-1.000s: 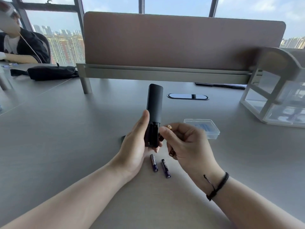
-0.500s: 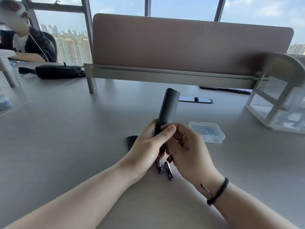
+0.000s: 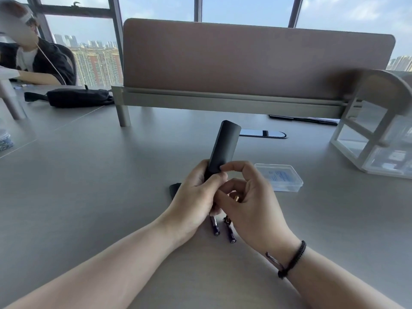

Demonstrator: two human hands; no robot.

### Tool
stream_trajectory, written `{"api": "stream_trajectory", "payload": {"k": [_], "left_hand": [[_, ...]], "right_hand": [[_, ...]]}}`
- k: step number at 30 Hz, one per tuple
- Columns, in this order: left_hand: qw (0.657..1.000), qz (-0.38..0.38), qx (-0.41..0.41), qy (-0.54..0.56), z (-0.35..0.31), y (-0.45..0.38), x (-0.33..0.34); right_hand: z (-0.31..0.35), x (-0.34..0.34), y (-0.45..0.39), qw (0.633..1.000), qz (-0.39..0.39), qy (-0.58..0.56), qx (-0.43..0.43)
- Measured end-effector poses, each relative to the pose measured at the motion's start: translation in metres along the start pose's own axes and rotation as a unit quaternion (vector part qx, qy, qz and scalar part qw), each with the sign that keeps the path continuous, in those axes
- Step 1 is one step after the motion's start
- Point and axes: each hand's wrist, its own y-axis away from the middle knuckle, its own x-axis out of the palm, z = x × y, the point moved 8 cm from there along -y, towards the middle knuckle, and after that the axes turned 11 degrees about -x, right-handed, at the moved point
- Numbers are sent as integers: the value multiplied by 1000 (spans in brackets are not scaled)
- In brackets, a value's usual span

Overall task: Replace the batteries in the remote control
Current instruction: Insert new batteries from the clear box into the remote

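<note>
My left hand (image 3: 196, 195) grips the lower end of a black remote control (image 3: 225, 148), which stands upright above the grey table (image 3: 89, 186), tilted slightly right. My right hand (image 3: 252, 204) is pressed against the remote's open end, fingers curled round a gold-tipped battery (image 3: 236, 198); its forefinger touches the remote's body. The battery bay is hidden behind my fingers. Two dark blue batteries (image 3: 215, 226) (image 3: 230, 231) lie on the table under my hands. The black battery cover (image 3: 174, 189) lies just left of my left hand.
A clear plastic box (image 3: 281, 177) sits to the right of my hands. A white shelf stand (image 3: 374, 139) is at the far right, a desk divider (image 3: 245, 61) at the back. A black pouch (image 3: 78, 98) and a seated person (image 3: 33, 61) are at far left.
The remote has tipped to the right and my left thumb has closed over its lower end. My right hand has moved in against the remote, covering the open battery bay.
</note>
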Motion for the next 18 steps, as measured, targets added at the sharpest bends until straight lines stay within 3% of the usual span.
{"api": "stream_trajectory", "payload": {"k": [3,6,11,18], "left_hand": [[999,-14,-18,34,2,-2,-4],[996,-29,-29,85,3,-4,-10],[993,-39,-36,104,5,-7,-10],[990,-41,-36,128,3,-7,-10]], "right_hand": [[-2,-7,-1,1000,-15,-2,24],[-12,-20,-3,994,-77,-34,75],[-45,-40,-1,951,-198,-158,176],[-58,-45,2,927,-224,-203,221]]}}
